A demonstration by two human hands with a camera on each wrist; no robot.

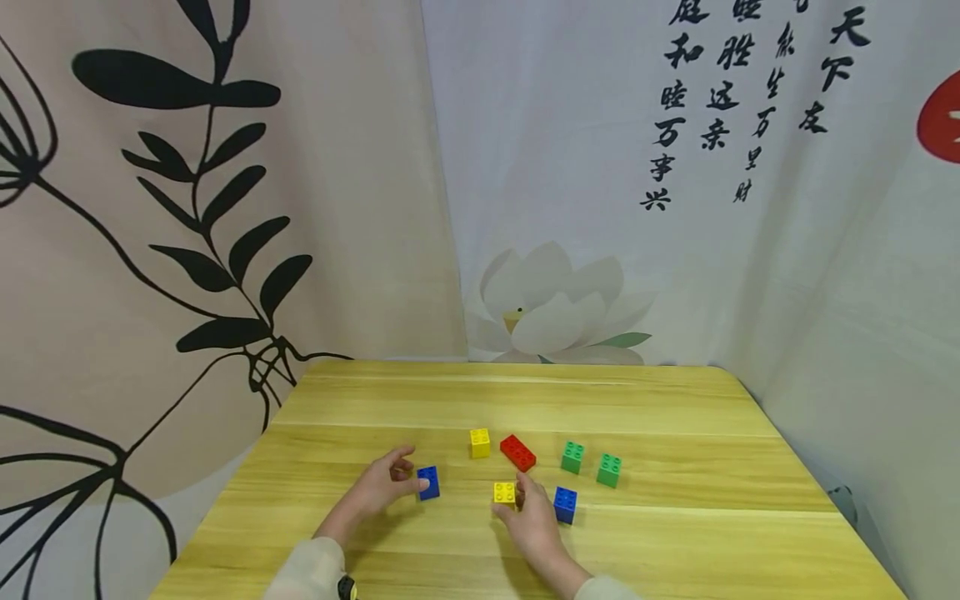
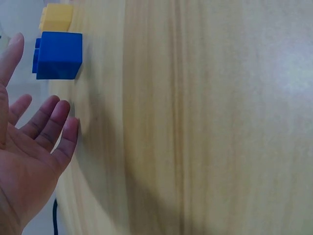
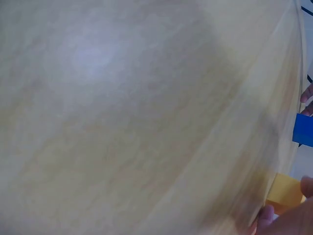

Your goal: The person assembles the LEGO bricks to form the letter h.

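Observation:
My left hand [image 1: 381,487] reaches toward a blue toy brick [image 1: 428,483] on the wooden table [image 1: 675,550]. Its thumb overlaps that brick in the head view. In the left wrist view the fingers [image 2: 46,122] are spread and loosely bent, with a gap between them and the blue brick. My right hand [image 1: 537,518] pinches a small yellow brick [image 1: 504,493] between thumb and fingers. The right wrist view has this yellow brick low at the right edge, studs mostly hidden by the fingers. Just right of that hand stands a second blue brick [image 1: 566,505].
Farther back on the table are another yellow brick [image 1: 479,443], a longer red brick [image 1: 518,452] and two green bricks, one nearer [image 1: 609,470] and one to its left [image 1: 572,457]. Printed curtains [image 1: 375,208] hang behind the table's far edge.

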